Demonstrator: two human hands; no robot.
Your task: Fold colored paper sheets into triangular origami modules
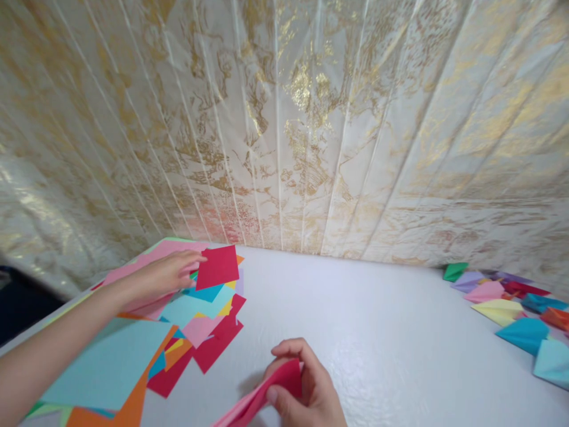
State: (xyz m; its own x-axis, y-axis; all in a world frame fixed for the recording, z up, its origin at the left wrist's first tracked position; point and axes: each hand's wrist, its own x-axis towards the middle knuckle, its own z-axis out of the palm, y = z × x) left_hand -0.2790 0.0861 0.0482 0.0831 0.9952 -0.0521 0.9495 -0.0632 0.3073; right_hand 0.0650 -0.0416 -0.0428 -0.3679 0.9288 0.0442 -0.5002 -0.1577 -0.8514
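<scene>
My left hand (171, 271) reaches over a pile of coloured paper at the left. Its fingertips are at the left edge of a red paper square (217, 267), and the thumb is apart from the fingers. Near the bottom middle, my right hand (311, 388) grips a folded red and pink paper (284, 379) between thumb and fingers. The lower end of that paper runs out of view. Under and around my left arm lie light blue sheets (106, 362), orange paper (133, 409), pink paper (202, 329) and more red pieces (220, 344).
Several folded paper shapes, among them a green one (456, 271), a yellow one (498, 311) and a blue one (524, 335), lie along the right side of the white table (377, 332). Behind the table hangs a pleated gold-patterned curtain (288, 130). Something dark (22, 302) stands at the left edge.
</scene>
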